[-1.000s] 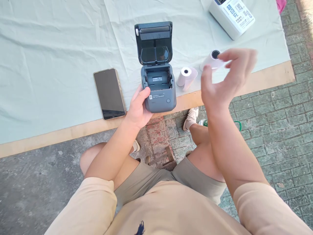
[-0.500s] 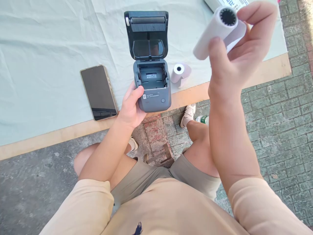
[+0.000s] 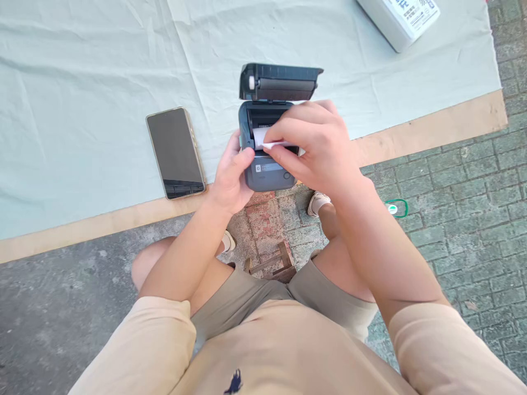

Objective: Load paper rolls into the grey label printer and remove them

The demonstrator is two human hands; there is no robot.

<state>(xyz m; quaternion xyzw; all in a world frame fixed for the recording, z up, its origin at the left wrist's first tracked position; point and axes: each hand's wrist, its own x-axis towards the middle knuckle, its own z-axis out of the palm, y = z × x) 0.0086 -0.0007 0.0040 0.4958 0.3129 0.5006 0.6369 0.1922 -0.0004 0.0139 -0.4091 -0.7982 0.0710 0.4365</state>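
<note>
The table carries a pale green cloth. On it, at the near edge, stands the grey printer, lid raised toward 12 o'clock. A phone lies flat at the printer's 9 o'clock, well apart. A white box sits at 1 o'clock, far off. Your left hand grips the printer's left side, fingers clamped on its body. Your right hand covers the open bay, fingers clamped on the paper roll, which lies in the bay.
</note>
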